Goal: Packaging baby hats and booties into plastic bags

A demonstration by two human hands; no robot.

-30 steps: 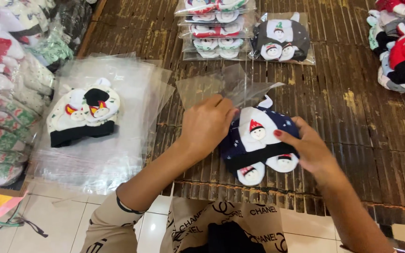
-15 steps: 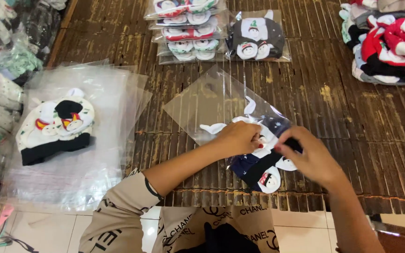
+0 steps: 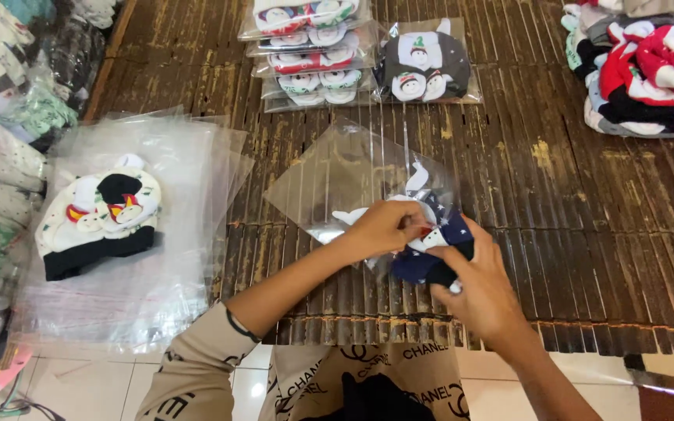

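Both hands, left hand [image 3: 384, 228] and right hand [image 3: 481, 284], were gripping the soft, floppy navy hat [image 3: 431, 253] at the mouth of the slippery clear bag [image 3: 352, 183], which looked best pinched by the cuff.

1. I counted two hands at work: my left hand [image 3: 384, 228] and my right hand [image 3: 484, 290].
2. I saw one navy knitted set [image 3: 438, 253] between them, at one clear bag [image 3: 352, 175].
3. One white and black set [image 3: 99, 222] lay on one pile of empty bags [image 3: 189, 257]; how many bags, I could not tell.
4. One dark bagged set [image 3: 424, 61] lay beside one stack of bagged sets [image 3: 310, 51], roughly four deep.
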